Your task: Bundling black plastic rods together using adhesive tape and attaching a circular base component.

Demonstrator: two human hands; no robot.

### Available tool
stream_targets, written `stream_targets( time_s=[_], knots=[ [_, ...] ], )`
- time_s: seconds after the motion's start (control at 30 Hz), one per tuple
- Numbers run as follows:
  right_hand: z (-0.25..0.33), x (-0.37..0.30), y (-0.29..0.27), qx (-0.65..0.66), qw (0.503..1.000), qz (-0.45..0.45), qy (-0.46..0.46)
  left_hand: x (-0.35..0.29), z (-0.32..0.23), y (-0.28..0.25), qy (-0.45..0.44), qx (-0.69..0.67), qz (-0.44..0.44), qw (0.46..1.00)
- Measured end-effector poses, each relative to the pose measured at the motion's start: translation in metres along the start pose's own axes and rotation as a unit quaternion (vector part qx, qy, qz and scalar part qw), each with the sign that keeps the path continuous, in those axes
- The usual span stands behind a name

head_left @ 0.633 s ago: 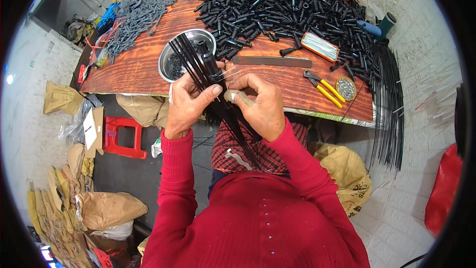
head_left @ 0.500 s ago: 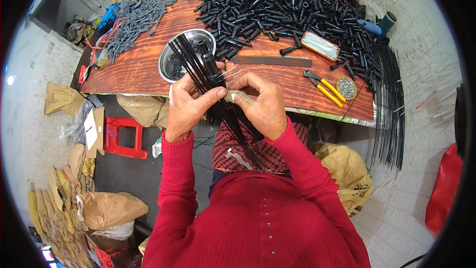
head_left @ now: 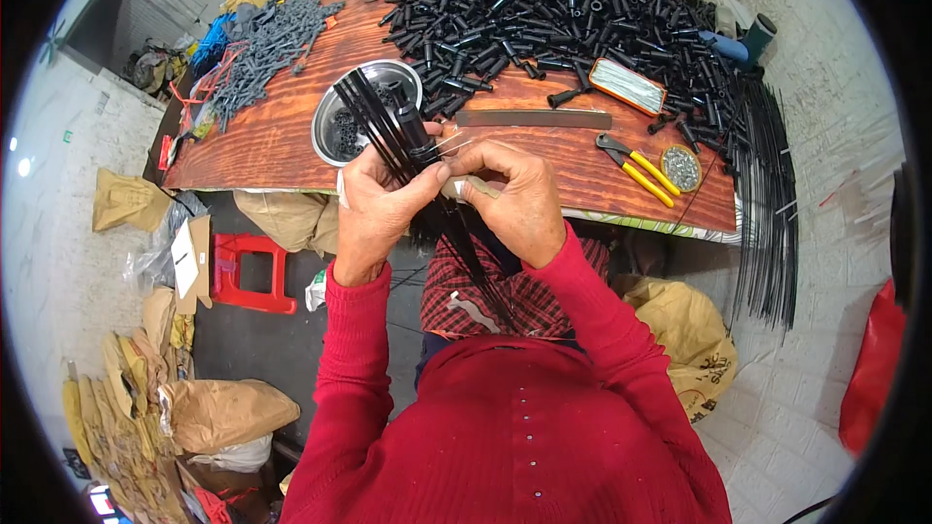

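My left hand (head_left: 377, 206) is closed around a bundle of thin black rods (head_left: 367, 116) and a black tubular part (head_left: 411, 126) at its top. The bundle slants down across my lap. My right hand (head_left: 515, 196) pinches at the lower end of the black part, thumb against forefinger, with tape wrapped on its fingers. Thin pale wires (head_left: 452, 143) stick out between the two hands. What exactly the right fingertips grip is hidden. Just beyond my left hand stands a metal bowl (head_left: 321, 132) of small black rings.
A large heap of black tubular parts (head_left: 544, 19) covers the table's back. Grey pieces (head_left: 262, 58) lie at the left. Toward the right are yellow-handled pliers (head_left: 636, 170), a dish of small metal bits (head_left: 681, 168), a box of pins (head_left: 627, 87) and long black rods (head_left: 767, 223).
Both hands hold nearly the same position on the bundle. My left thumb has shifted slightly up and right, closer to the right fingers. The whole view has turned a little.
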State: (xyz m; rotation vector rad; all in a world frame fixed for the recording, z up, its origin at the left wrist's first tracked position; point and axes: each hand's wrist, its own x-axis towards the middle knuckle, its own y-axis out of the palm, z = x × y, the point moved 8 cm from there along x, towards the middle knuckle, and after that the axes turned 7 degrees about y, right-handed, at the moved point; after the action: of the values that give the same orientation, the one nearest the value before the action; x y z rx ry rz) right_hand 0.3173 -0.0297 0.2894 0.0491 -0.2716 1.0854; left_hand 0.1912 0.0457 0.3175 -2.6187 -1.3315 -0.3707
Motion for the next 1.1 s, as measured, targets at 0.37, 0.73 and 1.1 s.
stream_targets(
  time_s=[0.37, 0.73, 1.1],
  knots=[
    [-0.021, 0.005, 0.009, 0.068, 0.994, 0.042, 0.069, -0.002, 0.003, -0.004, -0.004, 0.070, -0.052, 0.996],
    [-0.006, 0.001, 0.005, 0.071, 0.996, 0.024, 0.039, 0.015, -0.002, -0.003, -0.027, -0.074, 0.006, 0.997],
    [0.011, -0.006, 0.012, 0.064, 0.997, -0.031, -0.008, 0.028, -0.012, -0.016, -0.021, -0.103, 0.071, 0.992]
  ],
)
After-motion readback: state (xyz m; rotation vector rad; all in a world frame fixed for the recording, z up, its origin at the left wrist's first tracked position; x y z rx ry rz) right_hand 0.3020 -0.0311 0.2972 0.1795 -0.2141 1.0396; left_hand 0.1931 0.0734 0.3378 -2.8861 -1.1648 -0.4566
